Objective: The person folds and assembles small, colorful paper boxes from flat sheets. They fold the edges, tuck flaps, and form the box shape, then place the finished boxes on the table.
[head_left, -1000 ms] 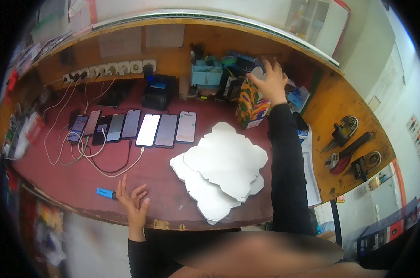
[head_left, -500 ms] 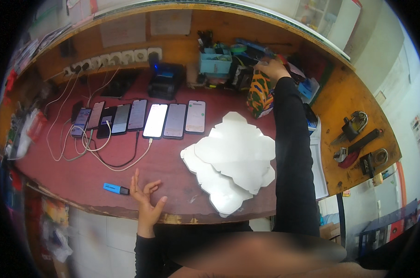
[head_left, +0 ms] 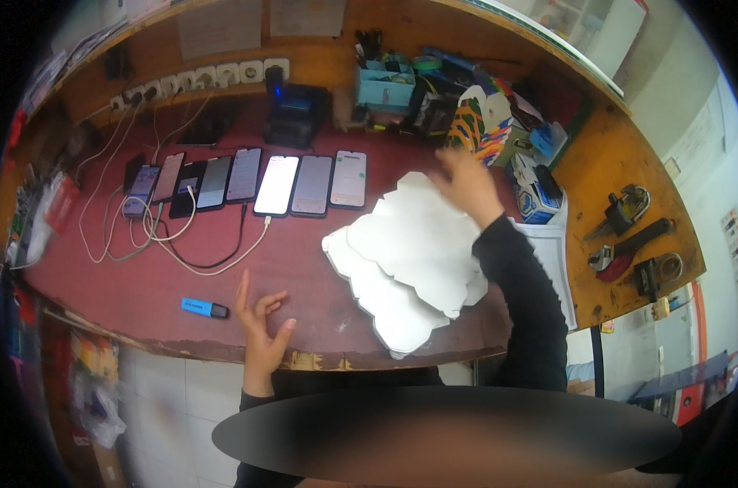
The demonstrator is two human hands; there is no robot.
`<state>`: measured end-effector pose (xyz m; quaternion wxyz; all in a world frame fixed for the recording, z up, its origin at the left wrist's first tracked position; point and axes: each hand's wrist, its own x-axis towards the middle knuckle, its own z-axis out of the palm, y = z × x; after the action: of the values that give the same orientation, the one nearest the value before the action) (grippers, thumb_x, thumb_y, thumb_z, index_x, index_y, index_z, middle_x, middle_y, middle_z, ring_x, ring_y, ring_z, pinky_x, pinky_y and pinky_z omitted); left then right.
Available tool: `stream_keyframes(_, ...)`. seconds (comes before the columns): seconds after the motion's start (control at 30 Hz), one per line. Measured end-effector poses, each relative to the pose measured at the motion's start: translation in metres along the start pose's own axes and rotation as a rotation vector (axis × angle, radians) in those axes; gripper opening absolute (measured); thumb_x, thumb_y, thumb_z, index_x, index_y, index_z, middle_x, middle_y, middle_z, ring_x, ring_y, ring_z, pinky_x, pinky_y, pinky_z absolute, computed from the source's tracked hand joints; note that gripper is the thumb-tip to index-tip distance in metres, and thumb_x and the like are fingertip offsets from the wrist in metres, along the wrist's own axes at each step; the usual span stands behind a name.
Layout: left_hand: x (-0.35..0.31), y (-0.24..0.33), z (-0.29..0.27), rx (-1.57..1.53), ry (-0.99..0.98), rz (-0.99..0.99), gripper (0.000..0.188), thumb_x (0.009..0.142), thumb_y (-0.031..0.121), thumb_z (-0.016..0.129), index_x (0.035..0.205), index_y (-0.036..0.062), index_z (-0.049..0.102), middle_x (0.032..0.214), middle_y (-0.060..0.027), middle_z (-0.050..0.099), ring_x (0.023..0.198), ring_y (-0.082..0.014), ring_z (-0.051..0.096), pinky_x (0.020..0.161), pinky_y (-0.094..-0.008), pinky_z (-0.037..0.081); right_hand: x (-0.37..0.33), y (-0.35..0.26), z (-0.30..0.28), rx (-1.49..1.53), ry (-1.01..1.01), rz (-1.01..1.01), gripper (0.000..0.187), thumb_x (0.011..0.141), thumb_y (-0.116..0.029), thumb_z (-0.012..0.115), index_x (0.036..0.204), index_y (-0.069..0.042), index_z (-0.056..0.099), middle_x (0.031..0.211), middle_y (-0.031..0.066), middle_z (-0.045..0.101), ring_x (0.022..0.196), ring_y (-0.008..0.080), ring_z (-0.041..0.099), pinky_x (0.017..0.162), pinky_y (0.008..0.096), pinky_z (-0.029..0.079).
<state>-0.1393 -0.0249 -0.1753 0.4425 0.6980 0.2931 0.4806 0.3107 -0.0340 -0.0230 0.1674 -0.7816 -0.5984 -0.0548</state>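
Observation:
My right hand [head_left: 473, 191] reaches over the far right edge of a stack of flat, white die-cut sheets [head_left: 410, 244]. Its fingers look spread and nothing shows in them, though they are a little blurred. Just beyond the fingertips stands a small box [head_left: 467, 122] with an orange, green and black pattern, its top flaps up. My left hand [head_left: 265, 337] hovers by the table's front edge, fingers apart and holding nothing. To its left lies a blue highlighter [head_left: 204, 308] with a dark cap.
Several phones [head_left: 312, 185] lie in a row on the red tabletop [head_left: 125, 301], some with cables. Behind them are a power strip [head_left: 228, 75], a black device [head_left: 297, 114] and a light-blue organizer [head_left: 384, 88]. A blue-and-white box [head_left: 532, 189] stands right; padlocks [head_left: 625, 207] lie on the wooden side.
My right hand has come away from the patterned box and back toward me, over the white sheets. The box stays behind with its flaps showing. My left hand holds nearly the same pose.

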Motion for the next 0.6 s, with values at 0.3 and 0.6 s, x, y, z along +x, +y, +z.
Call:
stream_keyframes(0.3,0.0,-0.008,0.004,0.025,-0.028,0.014,0.096,0.087,0.006,0.074,0.163,0.0094,0.015,0.17,-0.0157,0.014,0.119,-0.0254,0.064,0.102,-0.0384,0.05,-0.098,0.014,0.078,-0.013,0.101,0.165,0.096,0.085,-0.06,0.075,0.158,-0.009,0.042,0.14,0.0294,0.054,0.128,0.0468,0.05,0.104,0.0523,0.042)
stream_keyframes(0.6,-0.004,-0.001,0.01,0.089,0.042,0.02,0.095,0.089,0.006,0.076,0.162,0.0087,0.015,0.168,-0.0156,0.015,0.116,-0.0243,0.065,0.101,-0.038,0.051,-0.102,0.007,0.08,-0.134,0.289,0.147,0.095,0.078,-0.06,0.08,0.151,-0.006,0.05,0.125,0.0223,0.057,0.125,0.0407,0.049,0.108,0.0583,0.029)
